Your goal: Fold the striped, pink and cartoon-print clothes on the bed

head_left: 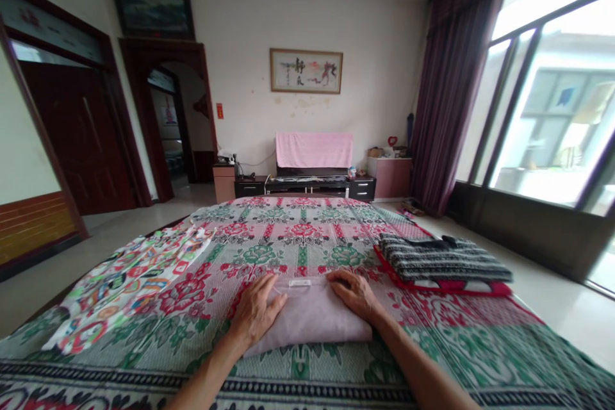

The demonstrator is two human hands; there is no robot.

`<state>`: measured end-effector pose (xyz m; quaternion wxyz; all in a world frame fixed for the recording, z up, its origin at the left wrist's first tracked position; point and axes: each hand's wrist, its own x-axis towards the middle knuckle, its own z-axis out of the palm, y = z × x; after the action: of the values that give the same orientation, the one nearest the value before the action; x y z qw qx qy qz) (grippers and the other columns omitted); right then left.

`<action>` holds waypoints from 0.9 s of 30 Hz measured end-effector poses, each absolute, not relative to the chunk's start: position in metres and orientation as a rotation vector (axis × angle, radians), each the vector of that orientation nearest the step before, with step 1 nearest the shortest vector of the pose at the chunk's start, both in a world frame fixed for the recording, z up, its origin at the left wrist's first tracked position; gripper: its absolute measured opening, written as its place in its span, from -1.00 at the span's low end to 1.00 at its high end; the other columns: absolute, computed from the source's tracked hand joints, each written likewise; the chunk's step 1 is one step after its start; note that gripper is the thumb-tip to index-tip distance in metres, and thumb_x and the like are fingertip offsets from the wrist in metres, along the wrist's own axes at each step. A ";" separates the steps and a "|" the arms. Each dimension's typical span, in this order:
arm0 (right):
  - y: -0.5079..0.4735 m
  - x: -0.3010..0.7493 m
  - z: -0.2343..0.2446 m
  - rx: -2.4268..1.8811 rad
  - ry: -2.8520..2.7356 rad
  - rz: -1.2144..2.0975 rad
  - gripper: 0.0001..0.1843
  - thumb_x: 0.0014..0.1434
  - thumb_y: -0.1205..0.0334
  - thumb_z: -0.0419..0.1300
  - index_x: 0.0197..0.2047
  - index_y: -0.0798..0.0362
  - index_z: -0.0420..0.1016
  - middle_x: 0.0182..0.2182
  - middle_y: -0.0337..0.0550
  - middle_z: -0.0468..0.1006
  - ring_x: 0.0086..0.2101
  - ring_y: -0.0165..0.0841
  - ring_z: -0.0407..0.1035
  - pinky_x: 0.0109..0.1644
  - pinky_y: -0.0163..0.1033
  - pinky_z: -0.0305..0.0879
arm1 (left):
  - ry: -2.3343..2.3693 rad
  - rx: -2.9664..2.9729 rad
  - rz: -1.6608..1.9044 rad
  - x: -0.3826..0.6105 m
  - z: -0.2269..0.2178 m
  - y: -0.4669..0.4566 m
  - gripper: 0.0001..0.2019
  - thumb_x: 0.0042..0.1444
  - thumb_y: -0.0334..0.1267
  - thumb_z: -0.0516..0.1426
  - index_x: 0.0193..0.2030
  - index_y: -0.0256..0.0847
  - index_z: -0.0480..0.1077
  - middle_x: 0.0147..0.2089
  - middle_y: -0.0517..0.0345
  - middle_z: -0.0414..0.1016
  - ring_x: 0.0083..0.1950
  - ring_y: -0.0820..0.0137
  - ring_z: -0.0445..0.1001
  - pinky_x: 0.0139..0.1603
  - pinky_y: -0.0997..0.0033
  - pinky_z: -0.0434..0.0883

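Lilac cloth [314, 320]: I see it folded into a wide bundle at the near middle of the patterned cover [302, 256], its small white label [300, 282] at the far edge.
Left hand [258, 309]: fingers stretched out together, thumb spread away, resting on the bundle's left side; I see no grip.
Right hand [354, 293]: fingers bent, tips at the bundle's far right edge; I cannot tell whether they pinch it.
Fold risk: the bundle looks soft, so uneven pressure from my two hands could skew it, or a one-sided lift let the layers slide apart.
Cover risk: pressing while dragging could ruck the patterned cover and pull the bundle with it.
Printed garment [139, 278]: spread out at left, well apart; a wide sweep of my left arm could crease it.
Striped knit [442, 259]: lies folded at right on a red item [480, 289]; a careless right elbow might knock them askew.
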<state>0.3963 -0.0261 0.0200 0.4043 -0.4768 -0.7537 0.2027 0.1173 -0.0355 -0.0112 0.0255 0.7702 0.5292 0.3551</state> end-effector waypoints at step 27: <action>-0.019 0.399 0.013 -1.287 -1.865 0.369 -0.63 -0.04 0.31 0.08 -0.13 0.05 0.51 -0.15 -0.11 0.56 -0.13 -0.24 0.42 0.01 -0.17 0.29 | 2.181 2.255 0.942 0.097 -0.015 -0.018 -0.78 0.09 -0.35 -0.07 -0.29 -0.22 0.40 -0.19 0.01 0.49 -0.07 0.32 0.43 0.02 0.39 0.30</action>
<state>0.3995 -0.0191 0.0130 0.4105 -0.5112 -0.7407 0.1468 0.0970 -0.0176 -0.0154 -0.0670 0.6869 0.6643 0.2869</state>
